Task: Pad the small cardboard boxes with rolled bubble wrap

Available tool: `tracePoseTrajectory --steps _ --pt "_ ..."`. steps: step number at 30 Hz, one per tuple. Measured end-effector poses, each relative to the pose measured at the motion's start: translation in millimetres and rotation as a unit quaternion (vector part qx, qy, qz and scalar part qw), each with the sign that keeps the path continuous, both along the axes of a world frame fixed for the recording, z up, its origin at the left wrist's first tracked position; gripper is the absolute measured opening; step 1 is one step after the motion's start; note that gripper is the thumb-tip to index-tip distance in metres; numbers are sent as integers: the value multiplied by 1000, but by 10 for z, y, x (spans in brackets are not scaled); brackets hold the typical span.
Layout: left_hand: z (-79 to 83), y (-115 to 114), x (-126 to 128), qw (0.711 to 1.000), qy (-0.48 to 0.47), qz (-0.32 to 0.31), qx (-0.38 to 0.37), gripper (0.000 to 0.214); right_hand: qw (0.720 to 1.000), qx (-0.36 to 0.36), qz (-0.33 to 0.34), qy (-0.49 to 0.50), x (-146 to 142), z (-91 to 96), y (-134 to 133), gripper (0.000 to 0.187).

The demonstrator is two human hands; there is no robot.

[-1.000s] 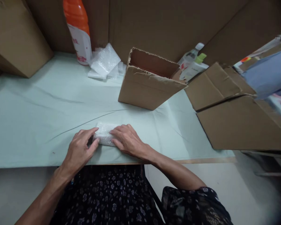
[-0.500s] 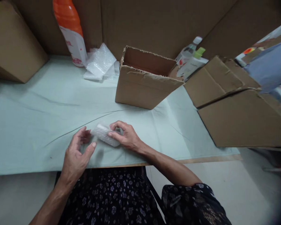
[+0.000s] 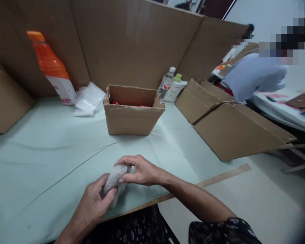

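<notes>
A small bundle of bubble wrap (image 3: 115, 178) is held between both hands, just above the front part of the cloth-covered table (image 3: 66, 176). My left hand (image 3: 93, 200) grips its lower left end between thumb and fingers. The upper right end is pinched by my right hand (image 3: 139, 171). Whatever may be inside the wrap cannot be made out. Beyond the hands stands an open cardboard box (image 3: 130, 120), with something red showing inside it.
Flat bubble wrap sheets (image 3: 90, 98) lie beside an orange-capped bottle (image 3: 53, 71) at the back left. A clear bottle (image 3: 165, 83) and a white bottle with green cap (image 3: 176, 89) stand behind the box. More cardboard boxes (image 3: 239, 132) sit right; a person in light blue (image 3: 254, 76) is beyond.
My left hand, apart from or barely touching the bubble wrap before, has closed on it. The bundle has turned more upright. The view has tilted up and swung right, bringing the person into sight.
</notes>
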State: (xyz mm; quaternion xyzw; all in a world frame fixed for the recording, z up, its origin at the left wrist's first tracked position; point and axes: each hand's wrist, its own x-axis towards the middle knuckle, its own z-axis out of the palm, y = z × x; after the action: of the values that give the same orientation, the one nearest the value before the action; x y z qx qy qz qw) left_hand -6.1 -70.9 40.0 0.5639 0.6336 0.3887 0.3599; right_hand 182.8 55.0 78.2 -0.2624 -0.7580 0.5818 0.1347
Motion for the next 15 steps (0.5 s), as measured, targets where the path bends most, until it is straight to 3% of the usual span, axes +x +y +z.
tracePoseTrajectory --steps 2,6,9,12,15 --pt "13 59 19 999 36 -32 13 17 997 60 25 -45 37 53 47 17" --pt "185 273 -110 989 102 -40 101 24 984 170 17 -42 185 247 202 5" --pt "523 638 -268 946 198 5 257 42 968 229 -99 40 406 561 420 5" --pt "838 1176 -364 883 270 28 382 54 913 300 -249 122 629 930 719 10" --pt "890 1646 -387 844 304 6 442 46 852 360 -331 186 772 1220 1042 18"
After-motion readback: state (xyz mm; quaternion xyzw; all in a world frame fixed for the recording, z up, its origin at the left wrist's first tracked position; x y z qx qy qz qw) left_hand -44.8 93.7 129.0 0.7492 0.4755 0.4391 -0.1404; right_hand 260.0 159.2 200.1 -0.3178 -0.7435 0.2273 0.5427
